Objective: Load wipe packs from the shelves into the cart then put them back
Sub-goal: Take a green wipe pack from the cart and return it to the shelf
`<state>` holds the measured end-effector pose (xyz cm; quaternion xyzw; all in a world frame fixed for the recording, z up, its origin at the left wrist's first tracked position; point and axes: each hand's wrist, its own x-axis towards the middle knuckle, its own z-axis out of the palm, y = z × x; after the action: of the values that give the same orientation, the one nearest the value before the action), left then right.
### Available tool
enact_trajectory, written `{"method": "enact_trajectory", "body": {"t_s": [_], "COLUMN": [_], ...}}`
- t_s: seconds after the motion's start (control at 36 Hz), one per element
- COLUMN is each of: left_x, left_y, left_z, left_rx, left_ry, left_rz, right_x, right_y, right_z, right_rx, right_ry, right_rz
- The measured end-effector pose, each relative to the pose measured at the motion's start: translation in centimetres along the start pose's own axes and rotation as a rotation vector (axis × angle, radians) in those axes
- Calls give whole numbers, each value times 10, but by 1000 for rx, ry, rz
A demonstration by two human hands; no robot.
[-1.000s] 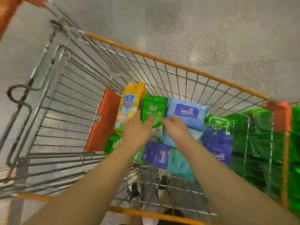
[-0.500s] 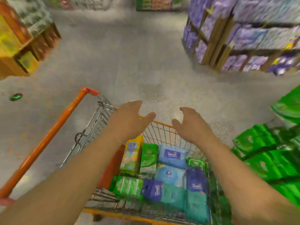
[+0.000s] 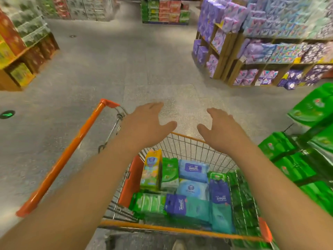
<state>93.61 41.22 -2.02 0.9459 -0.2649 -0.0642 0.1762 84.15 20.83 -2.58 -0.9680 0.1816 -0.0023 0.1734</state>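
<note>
A wire shopping cart (image 3: pixel 191 148) with an orange rim and orange handle (image 3: pixel 72 150) stands in front of me. Several wipe packs lie in its basket: a yellow pack (image 3: pixel 151 171) and a green pack (image 3: pixel 169 175) upright at the left, a light-blue Tempo pack (image 3: pixel 193 169) beside them, dark purple Tempo packs (image 3: pixel 219 193) and teal packs (image 3: pixel 197 208) nearer me. My left hand (image 3: pixel 146 126) and my right hand (image 3: pixel 219 129) hover above the cart's far rim with fingers spread, holding nothing.
Green packs fill a shelf (image 3: pixel 310 147) close on the right of the cart. Purple-packed wooden shelves (image 3: pixel 266 51) stand at the far right, red and yellow boxed goods (image 3: pixel 18 46) at the far left. Grey floor (image 3: pixel 126 69) stretches ahead between them.
My hands lifted out of the cart, where they touched the packs, and now hover empty above its far rim. My view rose from the basket to the aisle.
</note>
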Motion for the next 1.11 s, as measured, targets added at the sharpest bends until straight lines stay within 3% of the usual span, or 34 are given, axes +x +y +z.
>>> {"method": "enact_trajectory", "body": {"t_s": [0.22,0.42,0.75,1.11], "left_x": [28,62,81,86], "left_y": [1,-1,-43,-72], "left_z": [45,105,231,352], "left_rx": [-42,-149,-388,-758], "left_ry": [-86,-248,-455,-444], "left_rz": [-16,-140,-519,-957], "right_x": [14,45,78,81], "right_y": [31,76,119,134], "right_z": [39,81,200,349], "right_rx": [80,168,366,631], "right_ry": [-90,-208,-443,-593], "right_rz": [40,114,337,645]}}
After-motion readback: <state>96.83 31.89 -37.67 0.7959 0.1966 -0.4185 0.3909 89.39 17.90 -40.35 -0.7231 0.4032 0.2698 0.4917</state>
